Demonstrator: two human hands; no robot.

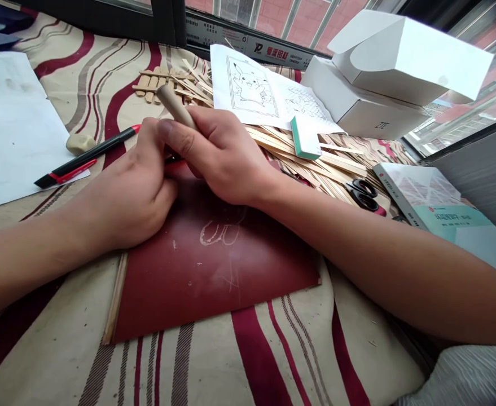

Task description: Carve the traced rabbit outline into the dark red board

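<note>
My right hand [224,149] is wrapped round a round wooden handle [174,106], which sticks up and to the left out of the fist. The tool's working end is hidden behind my hands. My left hand [140,183] is closed and pressed against the right one; what its fingers grip cannot be seen. Both hands are over the far part of a dark red board [180,293] with pale wooden edges. Light scratched outlines of rounded shapes show on its surface, just below my right hand.
Behind my hands lie thin wooden strips [268,141], an eraser [304,138], printed drawings [251,84] and a white box [374,107]. Scissors [363,194] and a book [446,206] are on the right. A black pen [91,155] and white paper [11,118] lie on the left.
</note>
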